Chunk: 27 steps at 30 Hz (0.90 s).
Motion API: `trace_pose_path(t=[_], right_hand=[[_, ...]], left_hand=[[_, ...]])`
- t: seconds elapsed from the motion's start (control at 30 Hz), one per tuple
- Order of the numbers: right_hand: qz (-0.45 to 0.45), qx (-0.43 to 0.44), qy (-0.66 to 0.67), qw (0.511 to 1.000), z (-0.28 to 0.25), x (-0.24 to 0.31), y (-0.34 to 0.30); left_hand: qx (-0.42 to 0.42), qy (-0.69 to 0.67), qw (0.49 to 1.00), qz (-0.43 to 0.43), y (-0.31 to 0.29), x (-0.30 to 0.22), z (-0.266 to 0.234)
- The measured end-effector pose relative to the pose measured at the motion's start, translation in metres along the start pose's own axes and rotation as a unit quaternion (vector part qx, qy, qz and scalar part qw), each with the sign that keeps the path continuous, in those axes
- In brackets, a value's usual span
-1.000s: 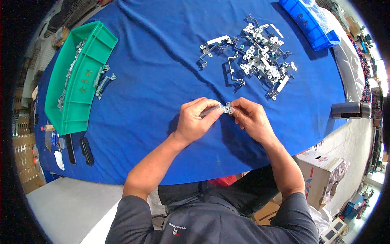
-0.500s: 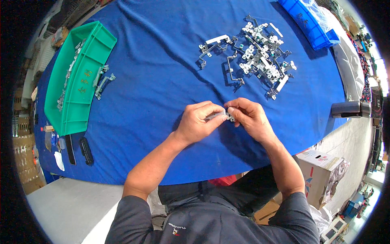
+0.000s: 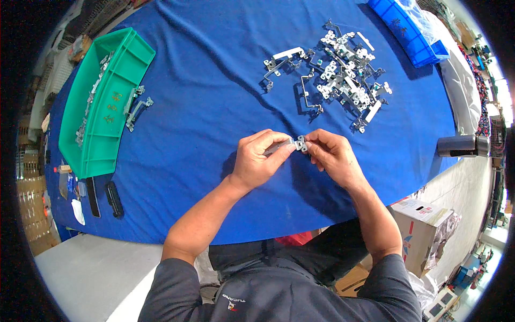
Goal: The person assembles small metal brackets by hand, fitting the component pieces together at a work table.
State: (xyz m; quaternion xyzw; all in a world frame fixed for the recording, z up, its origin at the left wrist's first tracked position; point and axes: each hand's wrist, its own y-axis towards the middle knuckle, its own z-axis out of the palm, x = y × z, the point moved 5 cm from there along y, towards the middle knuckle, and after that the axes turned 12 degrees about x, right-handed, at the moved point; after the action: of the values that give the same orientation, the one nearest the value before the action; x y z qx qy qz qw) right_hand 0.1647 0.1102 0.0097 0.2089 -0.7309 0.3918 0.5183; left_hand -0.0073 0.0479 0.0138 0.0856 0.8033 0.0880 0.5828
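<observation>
Between my hands, above the blue cloth, is a small silvery metal bracket (image 3: 301,144) with holes in its end plate. My left hand (image 3: 261,157) pinches its long part between thumb and fingers, which cover much of it. My right hand (image 3: 331,153) is closed at the plate end, thumb and forefinger on its edge. A heap of similar metal brackets (image 3: 348,78) lies beyond my right hand. A couple more brackets (image 3: 138,110) rest on the cloth beside the green bin (image 3: 107,153) on the left.
Inside the green bin are more metal parts and several small brass-coloured pieces (image 3: 110,118). A blue bin (image 3: 413,37) with small dark pieces stands far right. A dark cylinder (image 3: 464,145) lies at the right edge. Two black objects (image 3: 113,199) lie near left; a carton (image 3: 421,222) stands below right.
My hands have drawn slightly apart, the left a little to the left. The bracket's holed end plate now shows between them; before, fingers mostly covered it.
</observation>
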Motion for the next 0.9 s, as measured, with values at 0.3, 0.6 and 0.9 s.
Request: trace_pose_path(t=[0.3,0.6,0.9], right_hand=[[-0.032,0.003,-0.032,0.999,0.003,-0.0014,0.0007],[-0.027,-0.009,-0.029,0.999,0.002,-0.0027,0.0012],[-0.03,-0.021,-0.036,0.999,0.0012,-0.0012,0.0]], left_hand=[[0.002,-0.009,1.0,-0.01,0.0005,0.0009,-0.0001],[0.017,-0.006,1.0,-0.02,0.0,-0.0009,0.0005],[0.014,-0.022,1.0,-0.016,0.0003,0.0019,0.0015]])
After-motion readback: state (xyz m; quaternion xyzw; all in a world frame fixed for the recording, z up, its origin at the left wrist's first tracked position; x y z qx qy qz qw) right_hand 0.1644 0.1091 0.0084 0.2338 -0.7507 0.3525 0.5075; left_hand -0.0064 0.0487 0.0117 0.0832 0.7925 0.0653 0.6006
